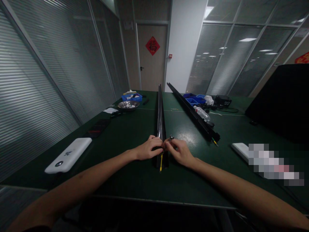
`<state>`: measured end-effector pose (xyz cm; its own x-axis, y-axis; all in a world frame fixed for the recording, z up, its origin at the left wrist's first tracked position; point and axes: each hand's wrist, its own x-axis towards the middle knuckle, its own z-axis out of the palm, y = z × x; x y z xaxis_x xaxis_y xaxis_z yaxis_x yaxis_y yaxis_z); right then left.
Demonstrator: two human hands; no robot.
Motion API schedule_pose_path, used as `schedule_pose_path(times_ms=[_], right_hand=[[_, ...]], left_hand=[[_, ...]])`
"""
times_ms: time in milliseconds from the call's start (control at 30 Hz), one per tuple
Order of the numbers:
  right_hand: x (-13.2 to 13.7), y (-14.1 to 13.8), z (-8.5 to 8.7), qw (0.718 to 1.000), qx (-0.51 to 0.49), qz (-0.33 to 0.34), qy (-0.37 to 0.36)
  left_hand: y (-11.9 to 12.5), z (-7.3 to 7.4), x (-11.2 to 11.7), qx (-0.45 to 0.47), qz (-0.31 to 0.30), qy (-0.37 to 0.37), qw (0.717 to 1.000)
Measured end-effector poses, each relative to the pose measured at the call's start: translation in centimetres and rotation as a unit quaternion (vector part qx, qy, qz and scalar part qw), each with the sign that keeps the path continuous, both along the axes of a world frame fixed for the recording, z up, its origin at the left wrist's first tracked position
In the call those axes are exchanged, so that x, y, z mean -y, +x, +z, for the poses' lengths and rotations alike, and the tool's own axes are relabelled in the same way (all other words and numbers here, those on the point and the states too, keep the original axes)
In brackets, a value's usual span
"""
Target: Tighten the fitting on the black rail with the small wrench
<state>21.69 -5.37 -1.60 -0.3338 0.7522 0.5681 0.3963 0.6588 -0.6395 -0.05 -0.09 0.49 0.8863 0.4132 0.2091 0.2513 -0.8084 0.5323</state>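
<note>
A long black channel-shaped rail [161,119] lies lengthwise on the green table, its near end between my hands. My left hand [149,149] reaches over that end from the left, its fingers bent and closed on the rail. From the right, my right hand [180,152] meets it with thumb and fingers pinched together over the rail; what they hold is too small and hidden to name. A small shiny metal piece [171,137] shows at the right fingers. Below the hands, a short yellow cable with a lug end [161,163] hangs out of the rail.
To the right lies a second black rail [193,112] with a yellow-green cable end [214,141]. Beyond it are a plastic bottle [202,113] and blue bins [191,101]. A white case [69,155], metal bowl [128,105] and blue tray [137,98] stand left; a dark monitor [282,100] stands right.
</note>
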Motion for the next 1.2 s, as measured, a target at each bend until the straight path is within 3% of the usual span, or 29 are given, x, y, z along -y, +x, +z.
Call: schedule_pose_path(times_ms=[600, 1200], right_hand=[[-0.04, -0.04, -0.4, 1.0, 0.002, -0.007, 0.021], [-0.02, -0.1, 0.3, 1.0, 0.011, 0.017, 0.018]], left_hand=[[0.03, -0.29, -0.2, -0.005, 0.0, 0.012, 1.0], [0.04, 0.14, -0.02, -0.009, 0.002, 0.0, 1.0]])
